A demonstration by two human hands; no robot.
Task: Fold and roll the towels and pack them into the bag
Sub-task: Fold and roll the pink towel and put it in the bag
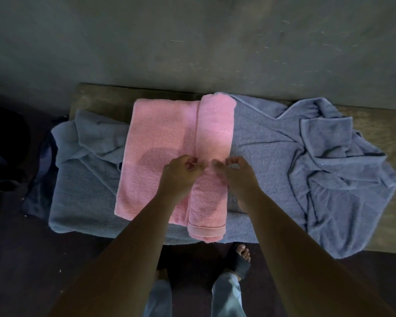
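Observation:
A folded pink towel [158, 152] lies on top of grey-blue towels [272, 156] spread over a low wooden table [101, 94]. Its right part is rolled into a long roll [215, 124] running from the far edge to the near edge. My left hand [178, 177] rests on the roll's left side with its fingers curled on the cloth. On the roll's right side, my right hand [238, 175] has its fingers curled on the cloth. A dark bag [7, 138] sits in shadow at the far left.
A crumpled grey-blue towel [343, 161] heaps at the table's right end and hangs over the near edge. Another grey towel [89, 138] bunches at the left. A grey wall stands behind the table. My sandalled foot [240, 259] is below the table's near edge.

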